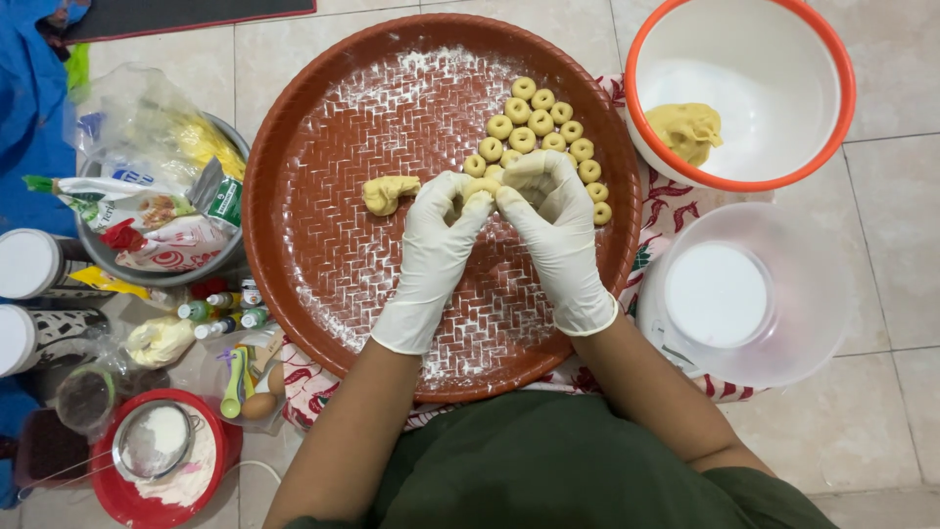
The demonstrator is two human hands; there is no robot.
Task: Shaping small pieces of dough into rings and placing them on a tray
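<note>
Green-clad lap aside, she bends over a big round brown woven tray [323,255] dusted with flour. Both white-gloved hands, left hand [436,245] and right hand [558,230], pinch one small yellow dough piece [481,188] together, beside rows of little dough rings [543,127].

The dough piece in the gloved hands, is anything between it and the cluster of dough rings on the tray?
Nothing visible. Both hands, left hand and right hand, hold the dough piece right at the near edge of the dough rings on the tray.
</note>
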